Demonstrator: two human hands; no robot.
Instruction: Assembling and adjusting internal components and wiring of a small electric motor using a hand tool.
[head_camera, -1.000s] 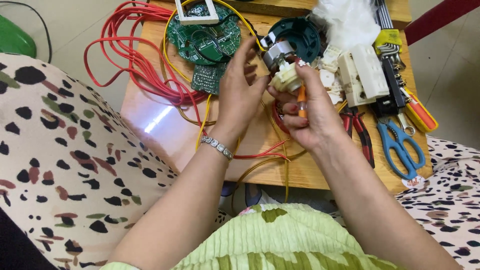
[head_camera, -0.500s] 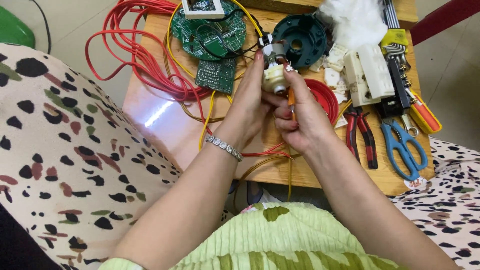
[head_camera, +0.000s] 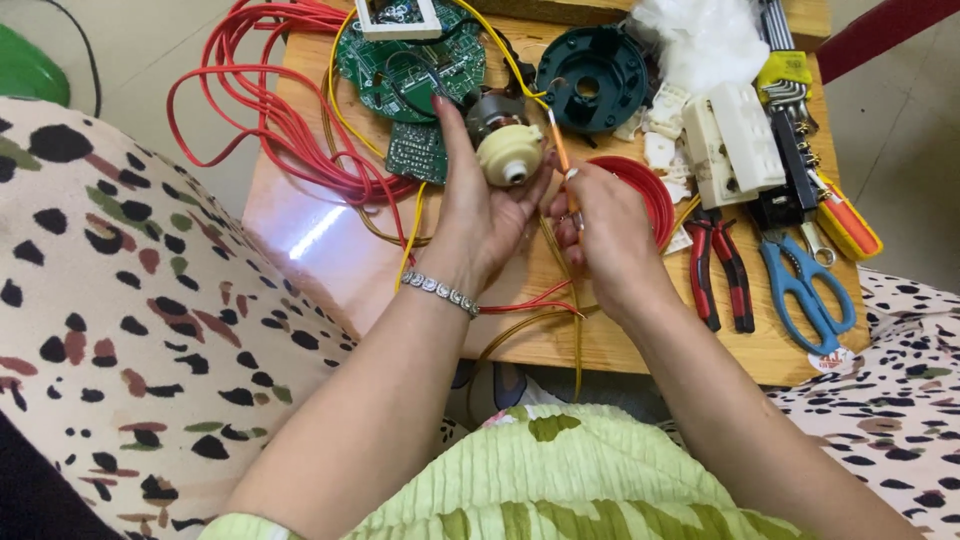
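The only container-like item is the dark green round housing (head_camera: 592, 78), lying open side up at the rear of the wooden table (head_camera: 340, 250). Its interior shows moulded ribs and a central hole; no loose parts are visible inside it.

The left hand (head_camera: 478, 205) is raised palm-up above the table centre, fingers curled upward around a small motor (head_camera: 505, 140). The motor has a grey metal body and a cream plastic end cap, which faces the camera. The left wrist carries a silver bracelet (head_camera: 440, 293).

The right hand (head_camera: 605, 235) sits just beside the left, fingers closed narrowly on a thin orange-handled screwdriver (head_camera: 562, 165). The tool is held nearly upright, with its tip just beside the right edge of the motor cap; whether it touches cannot be determined.

Surrounding items:
- A round green circuit board (head_camera: 400, 60) lies behind the left hand, with a smaller rectangular board (head_camera: 416, 152) next to it.
- Loose red wire (head_camera: 270, 110) is piled at the left rear of the table.
- A coil of red wire (head_camera: 645, 195) lies behind the right hand.
- A white plug block (head_camera: 730, 140), red-handled pliers (head_camera: 722, 265) and blue-handled scissors (head_camera: 805, 290) lie to the right.
- Yellow wire (head_camera: 575, 345) runs beneath both hands toward the near table edge.
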